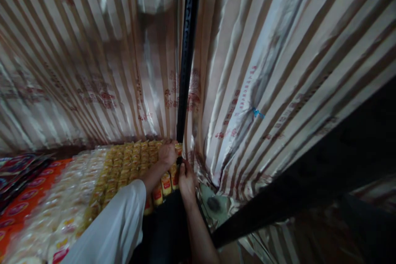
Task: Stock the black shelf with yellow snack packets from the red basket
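the yellow packets [123,169] stand in neat, tight rows in the lower middle of the frame. they are packed close, maybe so that they prop each other up and many fit in a small space. at the near right end, some show red labels [166,182] turned toward the person, perhaps so they are easy to read.

both hands are at the right end of these rows. the left hand [168,154] is bent over the far corner, with its fingers curled down. i cannot tell if it grips a packet or just rests there. the right hand [187,181] is a bit lower, right beside the end packets, with its thumb up. it is too dark to tell if it holds one. the two hands are close together, maybe because the corner by the black post [187,49] is tight.

to the left lie clear packets [62,189], then an orange sheet [26,198], then dark packs [20,171] at the left edge. each kind has its own strip, maybe so they do not mix. striped sheets [247,29] hang behind like walls, and a blue tie [258,113] seems to pinch one.
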Demonstrator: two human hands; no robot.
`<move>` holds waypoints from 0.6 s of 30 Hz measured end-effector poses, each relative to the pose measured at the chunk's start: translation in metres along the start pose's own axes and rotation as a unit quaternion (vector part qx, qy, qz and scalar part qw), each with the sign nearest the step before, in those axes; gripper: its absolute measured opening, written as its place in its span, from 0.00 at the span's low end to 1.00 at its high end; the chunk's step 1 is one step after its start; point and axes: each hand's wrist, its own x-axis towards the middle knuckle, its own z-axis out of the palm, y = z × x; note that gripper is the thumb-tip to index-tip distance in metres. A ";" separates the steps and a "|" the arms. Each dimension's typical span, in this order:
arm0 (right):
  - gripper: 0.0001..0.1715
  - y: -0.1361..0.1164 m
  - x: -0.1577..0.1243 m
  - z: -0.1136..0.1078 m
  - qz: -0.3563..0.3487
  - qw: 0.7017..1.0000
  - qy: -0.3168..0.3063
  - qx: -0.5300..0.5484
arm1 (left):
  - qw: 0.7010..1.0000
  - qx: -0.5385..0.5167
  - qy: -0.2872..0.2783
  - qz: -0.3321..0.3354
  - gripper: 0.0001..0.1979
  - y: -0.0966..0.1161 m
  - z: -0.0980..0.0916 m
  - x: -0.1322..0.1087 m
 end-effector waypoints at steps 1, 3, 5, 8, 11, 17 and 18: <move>0.28 0.000 0.002 0.001 0.003 1.000 -0.003 0.002 | 1.000 0.006 0.000 0.002 0.15 -0.001 0.002 0.001; 0.29 0.001 0.006 0.002 0.013 1.000 -0.018 0.006 | 1.000 0.021 0.006 0.003 0.14 -0.003 0.007 0.002; 0.31 0.002 0.009 0.003 0.025 0.999 -0.036 0.012 | 0.999 0.039 0.013 0.005 0.14 -0.005 0.010 0.003; 0.34 0.004 0.015 0.006 0.040 0.997 -0.052 0.033 | 0.998 0.061 0.013 0.008 0.13 -0.006 0.014 0.004; 0.38 0.006 0.021 0.011 0.053 0.994 -0.067 0.067 | 0.998 0.064 0.008 0.007 0.14 -0.005 0.016 0.005; 0.43 0.008 0.027 0.015 0.087 0.990 -0.080 0.080 | 0.999 0.052 0.013 -0.007 0.16 -0.001 0.014 0.003; 0.42 0.009 0.027 0.016 0.081 0.991 -0.075 0.076 | 0.998 0.053 0.018 -0.001 0.15 -0.001 0.013 0.002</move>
